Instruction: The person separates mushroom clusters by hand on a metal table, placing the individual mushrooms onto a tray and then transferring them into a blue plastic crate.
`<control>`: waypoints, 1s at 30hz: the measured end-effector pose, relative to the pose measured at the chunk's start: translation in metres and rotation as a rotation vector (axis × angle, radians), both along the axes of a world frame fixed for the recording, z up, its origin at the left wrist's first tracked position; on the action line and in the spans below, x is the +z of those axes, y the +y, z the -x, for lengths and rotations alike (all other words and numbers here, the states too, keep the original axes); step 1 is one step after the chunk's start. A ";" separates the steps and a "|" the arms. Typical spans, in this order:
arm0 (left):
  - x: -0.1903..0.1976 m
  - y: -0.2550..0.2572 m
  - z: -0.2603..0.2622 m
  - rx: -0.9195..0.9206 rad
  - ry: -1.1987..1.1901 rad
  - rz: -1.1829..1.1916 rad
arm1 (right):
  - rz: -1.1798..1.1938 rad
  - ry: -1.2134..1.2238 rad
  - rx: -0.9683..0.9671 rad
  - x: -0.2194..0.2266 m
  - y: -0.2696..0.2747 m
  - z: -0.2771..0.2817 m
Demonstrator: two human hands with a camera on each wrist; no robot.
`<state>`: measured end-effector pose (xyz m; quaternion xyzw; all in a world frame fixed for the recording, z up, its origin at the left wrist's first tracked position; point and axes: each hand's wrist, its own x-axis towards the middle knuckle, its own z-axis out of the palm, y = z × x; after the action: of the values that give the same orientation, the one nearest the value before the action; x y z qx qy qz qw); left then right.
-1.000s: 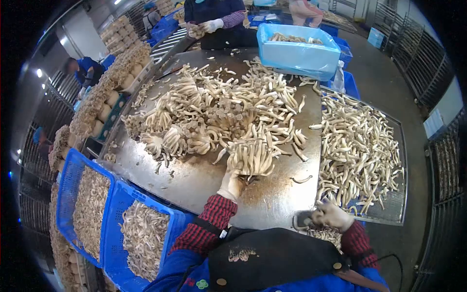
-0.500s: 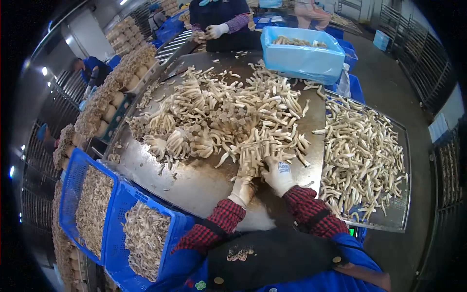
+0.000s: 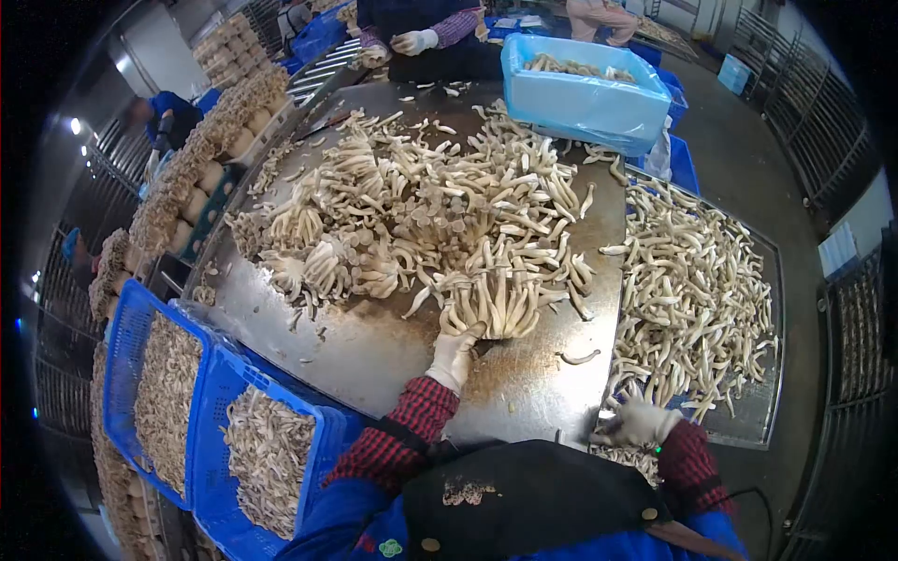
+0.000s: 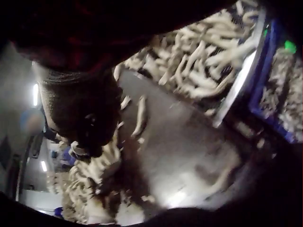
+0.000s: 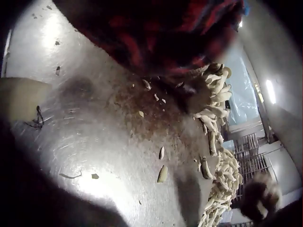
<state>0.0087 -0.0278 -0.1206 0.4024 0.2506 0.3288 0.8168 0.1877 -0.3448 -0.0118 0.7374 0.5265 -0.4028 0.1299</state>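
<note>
My left gloved hand (image 3: 454, 358) grips the base of a mushroom cluster (image 3: 496, 304), whose pale stems fan out away from me over the metal table (image 3: 393, 360). Dark in the left wrist view, the same hand (image 4: 78, 104) has mushrooms (image 4: 97, 165) just beyond its fingers. My right gloved hand (image 3: 647, 423) is low at the near right, over a heap of small pieces (image 3: 631, 458) beside the table edge. Its fingers point left, and I cannot tell whether they hold anything. Ahead of the left hand lies a large pile of mushrooms (image 3: 374, 206).
On the right, a tray (image 3: 748, 430) carries many loose mushrooms (image 3: 692, 299). Blue crates (image 3: 210, 467) with mushroom pieces stand at left. A blue-lined tub (image 3: 585, 107) sits at the far edge, near another person's gloved hands (image 3: 414, 42). One loose mushroom (image 3: 578, 357) lies near the table's right side.
My right hand went from the near right to the cluster, then back to the near right. The left hand keeps its hold on the cluster, which now spreads more openly.
</note>
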 end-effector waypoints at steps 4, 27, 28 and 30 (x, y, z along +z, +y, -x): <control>0.034 -0.013 -0.003 -0.030 0.027 0.311 | 0.151 -0.097 -0.135 0.021 -0.027 0.002; 0.136 -0.015 0.010 -0.037 -0.235 0.051 | -1.126 0.821 -0.795 0.038 0.200 0.050; 0.139 -0.018 0.008 -0.036 -0.278 0.162 | -1.127 0.821 -0.796 0.037 0.196 0.053; 0.127 -0.014 0.010 -0.116 -0.252 0.231 | -1.152 1.188 -1.026 0.041 0.187 0.056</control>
<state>-0.0011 -0.0421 0.0062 0.2753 0.1589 0.2979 0.9001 0.1315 -0.1576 0.0296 0.5046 0.2372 -0.3974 -0.7289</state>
